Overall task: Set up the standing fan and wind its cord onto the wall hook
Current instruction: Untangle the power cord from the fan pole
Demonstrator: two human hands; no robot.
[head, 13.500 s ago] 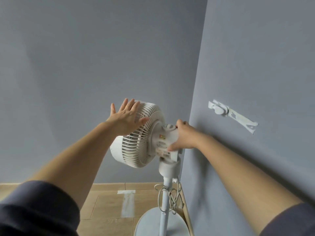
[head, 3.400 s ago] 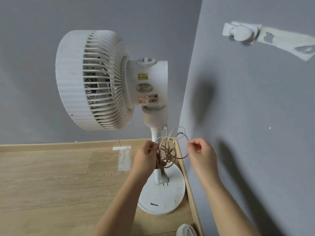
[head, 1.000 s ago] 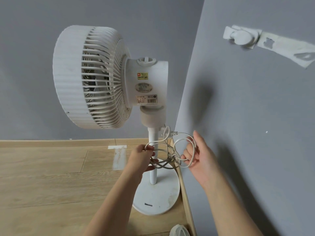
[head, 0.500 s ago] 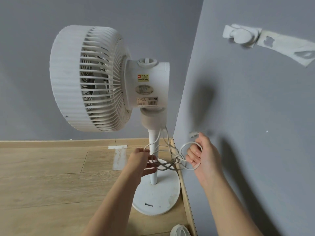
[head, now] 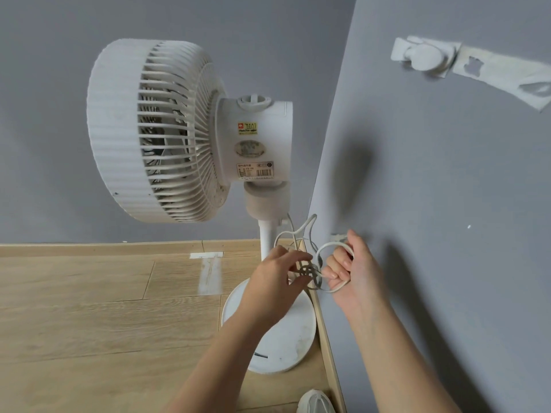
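Working the bundled cord (head: 310,271) loose, both hands sit low beside the fan (head: 190,132) pole, just above its base (head: 277,332). Left hand (head: 272,283) pinches the knotted middle w/ fingertips, prob. to steady the tangle; right hand (head: 351,271) is curled thru a loop, fingers closed on it, pulling it toward the wall so coils separate. Fan stands upright in the corner, head facing left, so setup looks done. Wall hook (head: 423,56) is up high on the right wall, well apart from the cord, bare: nothing wound on yet. Floor (head: 89,308) below.
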